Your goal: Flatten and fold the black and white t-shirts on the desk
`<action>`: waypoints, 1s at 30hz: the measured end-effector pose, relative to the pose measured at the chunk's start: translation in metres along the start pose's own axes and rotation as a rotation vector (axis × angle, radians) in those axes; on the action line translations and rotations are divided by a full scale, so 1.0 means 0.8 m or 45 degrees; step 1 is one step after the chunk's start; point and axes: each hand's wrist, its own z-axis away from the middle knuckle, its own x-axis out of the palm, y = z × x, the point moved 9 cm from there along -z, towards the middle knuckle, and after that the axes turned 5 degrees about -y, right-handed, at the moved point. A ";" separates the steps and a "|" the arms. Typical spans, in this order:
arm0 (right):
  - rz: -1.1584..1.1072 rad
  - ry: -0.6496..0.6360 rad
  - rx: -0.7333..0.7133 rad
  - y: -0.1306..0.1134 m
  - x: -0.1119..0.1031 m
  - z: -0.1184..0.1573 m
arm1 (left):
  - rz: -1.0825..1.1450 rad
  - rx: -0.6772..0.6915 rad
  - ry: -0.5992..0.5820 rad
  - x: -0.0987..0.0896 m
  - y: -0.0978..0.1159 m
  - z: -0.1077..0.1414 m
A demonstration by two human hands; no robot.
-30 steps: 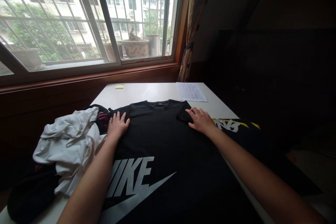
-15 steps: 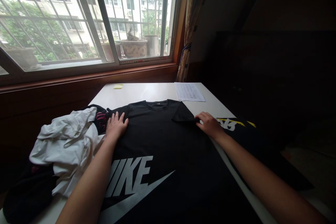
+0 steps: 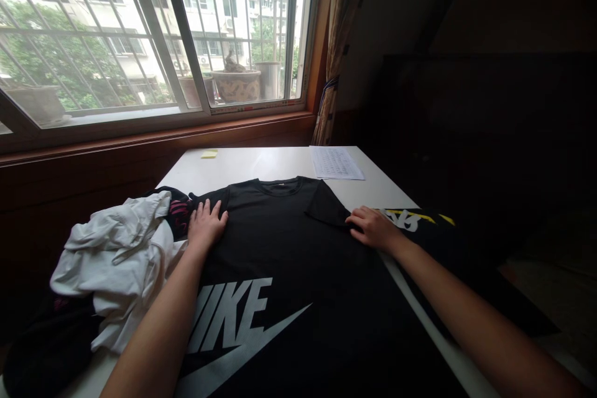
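Table (image 3: 237,165), white and smooth-topped, bears a black fabric T-shirt (image 3: 289,249), face-up, collar (image 3: 278,188) farthest. Left hand (image 3: 208,222) lies spread on one sleeve (image 3: 218,193), apparently to steady it; right hand (image 3: 373,227), curled, touches the opposite sleeve (image 3: 325,204) at its corner, presumably to flatten it; pinch unconfirmed.

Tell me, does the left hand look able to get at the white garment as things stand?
Probably yes: the left hand lies spread on the black shirt, apparently gripping nothing, and the heaped white garment is close beside it, with nothing visible blocking the way.
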 end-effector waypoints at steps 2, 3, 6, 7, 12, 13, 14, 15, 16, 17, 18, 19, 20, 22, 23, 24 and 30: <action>-0.140 0.023 -0.046 -0.004 -0.008 0.000 | 0.003 0.000 0.003 0.000 0.000 0.000; -0.200 0.049 -0.050 -0.004 -0.011 -0.002 | 0.004 0.000 0.005 0.001 0.000 0.000; -0.294 0.169 0.032 0.008 -0.018 -0.017 | 0.006 0.000 0.007 0.001 0.000 0.000; -0.298 0.192 0.078 0.014 -0.016 -0.025 | 0.006 0.000 0.008 0.001 0.000 0.000; -0.254 -0.083 0.271 0.020 0.036 -0.079 | 0.001 0.001 0.009 0.001 0.000 0.000; -0.255 -0.172 0.296 0.015 0.050 -0.088 | -0.001 0.002 0.008 0.000 0.000 0.000; -0.261 -0.249 0.325 0.010 0.064 -0.095 | -0.003 0.003 0.008 0.000 0.000 0.000; -0.272 -0.310 0.359 0.004 0.075 -0.101 | -0.005 0.004 0.008 0.000 0.000 0.000; -0.282 -0.355 0.397 -0.001 0.085 -0.105 | -0.008 0.004 0.008 0.000 0.000 0.000; -0.291 -0.383 0.436 -0.006 0.093 -0.108 | -0.010 0.003 0.009 0.000 0.000 0.000; -0.299 -0.398 0.471 -0.010 0.098 -0.110 | -0.013 0.003 0.009 0.000 0.001 0.000; -0.307 -0.402 0.497 -0.014 0.102 -0.111 | -0.016 0.003 0.009 0.000 0.001 0.000; -0.315 -0.402 0.515 -0.016 0.103 -0.112 | -0.019 0.003 0.009 0.000 0.001 0.000; -0.331 -0.400 0.534 -0.020 0.104 -0.111 | -0.026 0.006 0.008 0.000 0.001 0.000; -0.339 -0.401 0.540 -0.020 0.103 -0.111 | -0.028 0.007 0.007 -0.001 0.001 0.000; -0.345 -0.404 0.541 -0.020 0.103 -0.110 | -0.031 0.008 0.006 -0.001 0.001 0.000; -0.345 -0.404 0.506 -0.015 0.101 -0.102 | -0.039 0.009 -0.003 -0.001 0.001 0.000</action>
